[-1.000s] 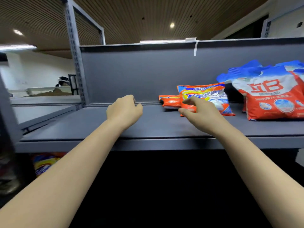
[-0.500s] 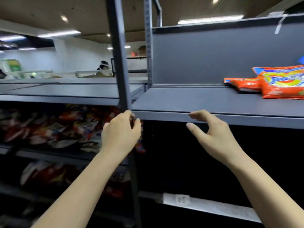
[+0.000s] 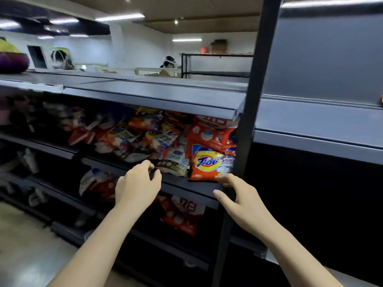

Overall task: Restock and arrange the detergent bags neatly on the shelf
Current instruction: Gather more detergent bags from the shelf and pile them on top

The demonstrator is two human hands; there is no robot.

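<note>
At the middle shelf [image 3: 182, 184], my left hand [image 3: 137, 186] hangs loosely curled, holding nothing; my right hand [image 3: 241, 195], fingers relaxed, nears the Tide bag [image 3: 209, 164] at one o'clock.

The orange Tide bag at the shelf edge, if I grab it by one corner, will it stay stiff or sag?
The Tide bag looks like a soft, creased pouch, so it would probably sag from a corner. Its glossy film may be slippery. It lies flat at the shelf lip, so a push would likely slide it rather than tip it.
</note>
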